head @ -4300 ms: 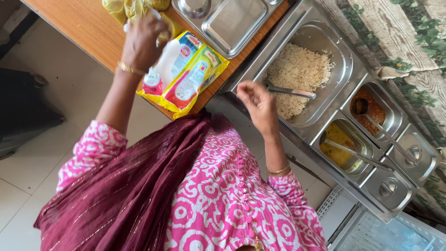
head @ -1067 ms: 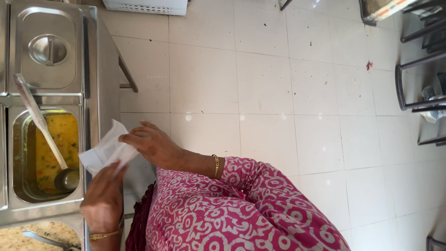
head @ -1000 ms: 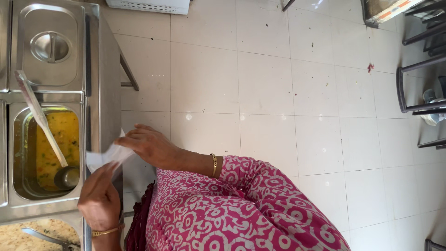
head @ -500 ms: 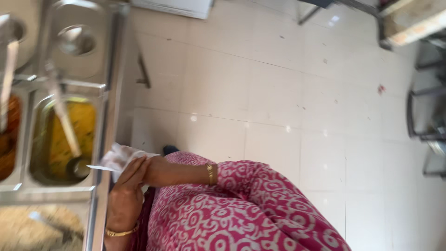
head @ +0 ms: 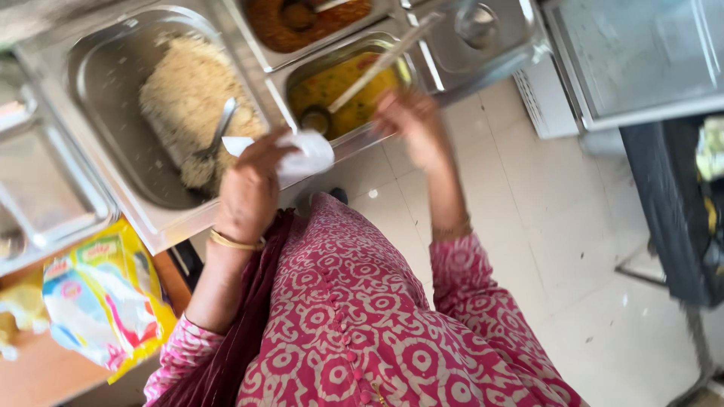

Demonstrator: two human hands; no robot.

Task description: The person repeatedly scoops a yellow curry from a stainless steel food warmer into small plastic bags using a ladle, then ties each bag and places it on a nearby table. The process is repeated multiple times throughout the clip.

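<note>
The white paper (head: 298, 154) sits crumpled in the left hand (head: 249, 192), fingers closed around it, just over the front rim of the steel counter (head: 173, 222). A gold bangle (head: 234, 241) rings that wrist. At about eleven o'clock from the paper lies the rice pan (head: 98, 75), with a spoon (head: 219, 132) resting in the rice close to the hand. At one o'clock from the paper is the yellow curry pan (head: 343, 87), a ladle (head: 377, 64) leaning in it with its handle running up to the right. The right hand (head: 411, 128) hovers blurred at the near edge of that pan, at three o'clock from the paper; whether it grips anything I cannot tell. At twelve o'clock, beyond the yellow curry, a pan of red curry (head: 302, 15) shows at the top edge. A covered pan with a lid (head: 483, 22) stands at two o'clock. At eight o'clock from the paper, a yellow packet (head: 105, 301) lies on a wooden table (head: 45, 373). The pink patterned sleeves and tiled floor (head: 573, 226) fill the lower right.
</note>
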